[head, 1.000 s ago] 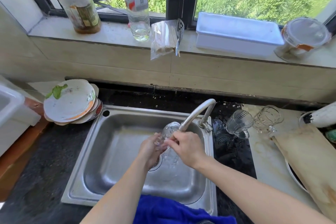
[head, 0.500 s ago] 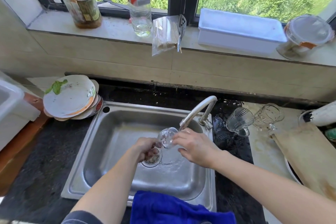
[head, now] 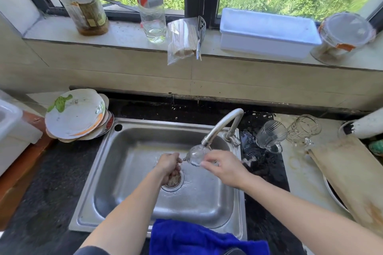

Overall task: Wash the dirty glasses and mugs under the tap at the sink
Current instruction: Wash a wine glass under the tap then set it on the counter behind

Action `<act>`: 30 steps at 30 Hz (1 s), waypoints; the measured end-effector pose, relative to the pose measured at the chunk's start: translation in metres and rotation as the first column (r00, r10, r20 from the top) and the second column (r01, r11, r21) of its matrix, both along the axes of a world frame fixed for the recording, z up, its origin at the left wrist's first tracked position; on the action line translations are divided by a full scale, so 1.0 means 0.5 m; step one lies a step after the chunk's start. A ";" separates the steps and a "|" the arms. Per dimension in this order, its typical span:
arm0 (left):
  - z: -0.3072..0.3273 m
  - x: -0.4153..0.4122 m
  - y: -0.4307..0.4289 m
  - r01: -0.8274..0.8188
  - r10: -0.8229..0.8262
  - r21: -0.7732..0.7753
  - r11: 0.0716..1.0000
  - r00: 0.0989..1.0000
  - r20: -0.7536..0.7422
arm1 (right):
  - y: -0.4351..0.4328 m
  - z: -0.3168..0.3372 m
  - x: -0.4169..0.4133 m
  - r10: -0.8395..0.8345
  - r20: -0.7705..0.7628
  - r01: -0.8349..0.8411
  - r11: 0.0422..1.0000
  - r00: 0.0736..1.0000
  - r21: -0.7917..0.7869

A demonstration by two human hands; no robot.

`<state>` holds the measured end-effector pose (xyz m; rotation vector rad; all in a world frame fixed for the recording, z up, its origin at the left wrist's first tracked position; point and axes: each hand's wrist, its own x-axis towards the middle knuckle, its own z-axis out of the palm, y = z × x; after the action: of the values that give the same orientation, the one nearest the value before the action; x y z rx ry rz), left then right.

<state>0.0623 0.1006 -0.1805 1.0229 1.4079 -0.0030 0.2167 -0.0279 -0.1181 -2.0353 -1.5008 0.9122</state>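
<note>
A clear stemmed glass (head: 195,154) lies on its side right under the spout of the tap (head: 221,125), over the steel sink (head: 128,151). My left hand (head: 169,166) grips its stem end, fingers curled. My right hand (head: 222,166) holds the bowl of the glass from the right with thumb and fingertips. Water splashes around the drain (head: 174,182). On the counter to the right, a clear glass mug (head: 270,135) lies tilted and another clear mug (head: 303,129) sits beside it.
A stack of dirty plates (head: 76,115) sits left of the sink. A blue cloth (head: 199,238) hangs over the sink's front rim. A wooden board (head: 350,174) lies at the right. Jar, bottle, chopstick bag and white box line the windowsill.
The glass has turned from upright to lying sideways and risen up to the spout. My left hand slid to the stem end; my right hand shifted onto the bowl.
</note>
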 end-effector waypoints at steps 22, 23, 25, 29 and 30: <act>0.053 0.020 -0.036 0.111 -0.073 0.232 0.966 0.984 -0.163 | 0.057 -0.064 -0.041 0.013 0.445 -0.023 1.000 0.895 0.016; 0.055 0.020 -0.037 0.123 -0.084 0.249 0.961 0.983 -0.164 | 0.060 -0.060 -0.031 -0.053 0.386 0.058 0.998 0.921 0.001; 0.064 0.018 -0.040 0.129 -0.084 0.295 0.947 0.983 -0.161 | 0.080 -0.051 -0.006 -0.214 0.377 0.242 0.970 0.901 -0.029; 0.066 0.015 -0.037 0.151 -0.083 0.340 0.928 0.975 -0.206 | 0.076 -0.049 -0.039 0.054 0.474 -0.102 0.992 0.879 0.074; 0.065 0.013 -0.034 0.144 -0.078 0.328 0.934 0.976 -0.204 | 0.075 -0.047 -0.035 0.033 0.377 -0.073 0.993 0.926 0.091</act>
<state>0.0690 0.0835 -0.1481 1.4211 1.5530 0.0653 0.1993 0.0094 -0.1416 -2.1878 -1.7653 0.4640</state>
